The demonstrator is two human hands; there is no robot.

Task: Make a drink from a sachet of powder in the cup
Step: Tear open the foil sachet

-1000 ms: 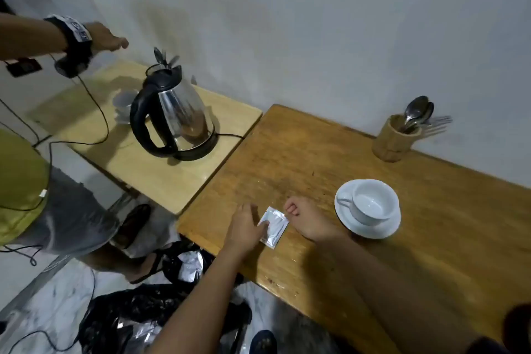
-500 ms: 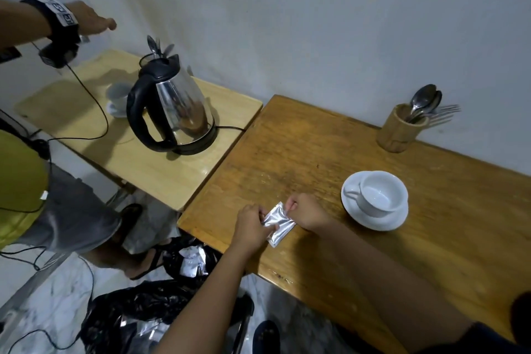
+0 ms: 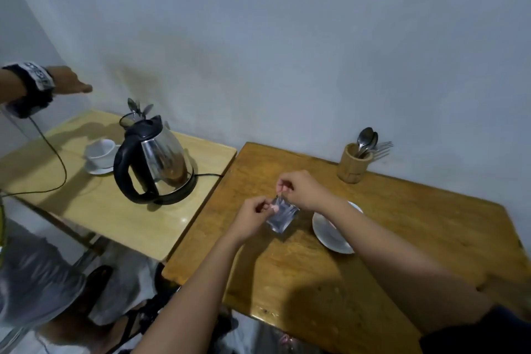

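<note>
A small silver sachet (image 3: pixel 281 217) hangs in the air above the brown wooden table (image 3: pixel 402 224). My left hand (image 3: pixel 253 217) pinches its upper left corner. My right hand (image 3: pixel 301 188) pinches the top edge, held a little higher. Just right of the sachet a white saucer (image 3: pixel 330 234) lies on the table. The cup on it is hidden behind my right forearm.
A steel kettle with a black handle (image 3: pixel 153 165) stands on the lighter side table (image 3: pixel 115 210), with a second white cup and saucer (image 3: pixel 99 156) behind it. A bamboo holder with spoons and forks (image 3: pixel 354 164) stands by the wall. Another person's arm (image 3: pixel 43 85) reaches in at the far left.
Both hands have lifted the sachet off the table and raised it upright between them. My right forearm now covers the cup. The view has tilted upward.
</note>
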